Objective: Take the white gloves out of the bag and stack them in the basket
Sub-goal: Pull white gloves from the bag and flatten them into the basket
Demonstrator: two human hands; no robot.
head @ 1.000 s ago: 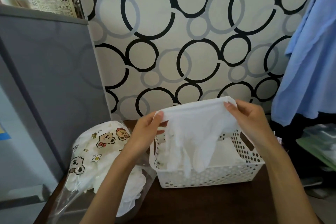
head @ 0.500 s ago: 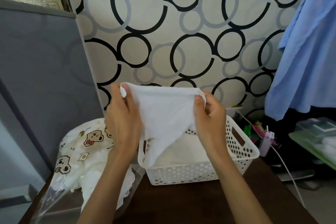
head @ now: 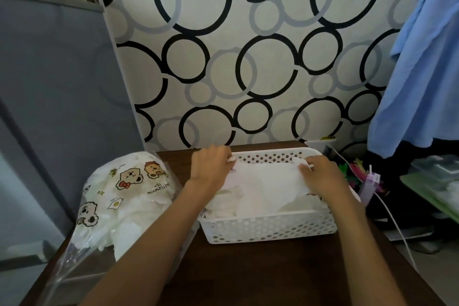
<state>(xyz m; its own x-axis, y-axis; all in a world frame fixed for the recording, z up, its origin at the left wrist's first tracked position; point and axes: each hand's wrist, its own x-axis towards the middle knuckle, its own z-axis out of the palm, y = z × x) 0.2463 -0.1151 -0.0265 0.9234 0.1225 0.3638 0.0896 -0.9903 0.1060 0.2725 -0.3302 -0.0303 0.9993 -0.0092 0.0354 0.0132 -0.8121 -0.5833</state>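
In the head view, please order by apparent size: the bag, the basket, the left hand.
1. Bag and basket: about alike; the bag lies nearer the camera at its lower end, so unsure.
2. Left hand: clearly smallest.

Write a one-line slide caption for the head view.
Both hands, left and right, lay a white glove into the white basket beside the printed bag.

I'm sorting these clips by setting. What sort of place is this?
Probably a room in a home: patterned circle wallpaper, a blue garment hanging at the right, and a small dark wooden table holding a white basket.
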